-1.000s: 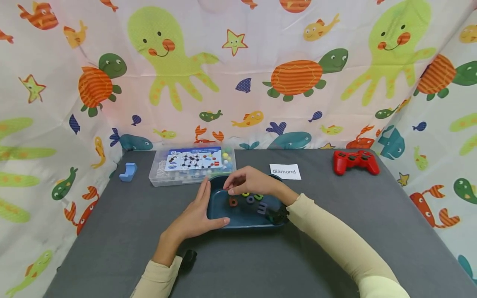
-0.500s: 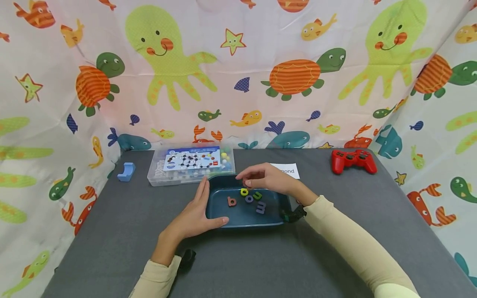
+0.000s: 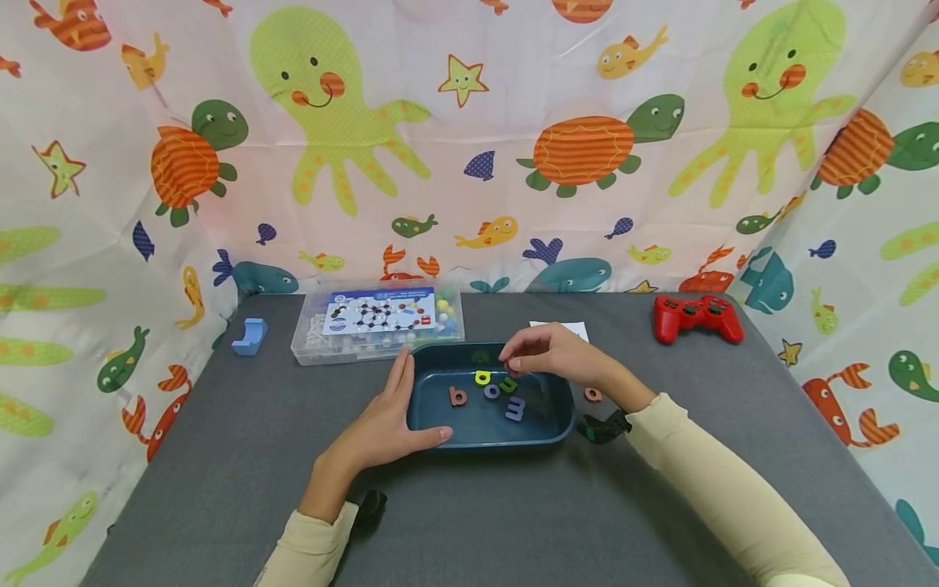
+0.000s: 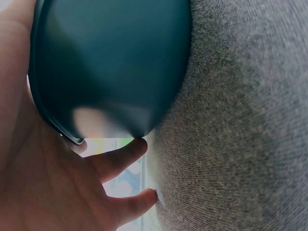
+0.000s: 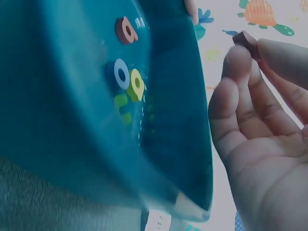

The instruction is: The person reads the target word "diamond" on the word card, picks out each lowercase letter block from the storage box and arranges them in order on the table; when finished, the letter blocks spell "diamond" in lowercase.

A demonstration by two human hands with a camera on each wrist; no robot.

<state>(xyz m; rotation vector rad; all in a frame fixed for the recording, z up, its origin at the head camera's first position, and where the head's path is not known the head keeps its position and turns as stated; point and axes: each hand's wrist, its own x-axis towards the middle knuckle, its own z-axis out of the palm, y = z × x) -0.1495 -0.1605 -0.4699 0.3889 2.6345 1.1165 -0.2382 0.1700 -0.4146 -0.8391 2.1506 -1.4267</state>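
Observation:
My left hand (image 3: 385,424) lies along the left end of a dark blue tray (image 3: 469,430), fingers straight at its side and thumb on the front rim. The left wrist view shows that hand's fingertips beside the tray wall (image 4: 115,57). Over the tray's back right part, my right hand (image 3: 553,355) pinches a small dark red piece (image 5: 245,42) between thumb and fingertips; its shape is mostly hidden. Inside the tray lie an orange letter (image 3: 458,397), a yellow letter (image 3: 482,377), a purple ring-shaped letter (image 3: 491,392), a green letter (image 3: 509,385) and a purple m-like letter (image 3: 515,409).
A reddish letter (image 3: 592,395) lies on the grey table right of the tray. Behind are a clear case of molecule-model parts (image 3: 377,322), a white card (image 3: 575,329) partly covered by my hand, a light-blue block (image 3: 250,337) and a red game controller (image 3: 699,319).
My right hand has moved right across the tray, carrying the dark red piece. The tray's letters show more fully, and the reddish letter on the table has come into view. My left hand stays put.

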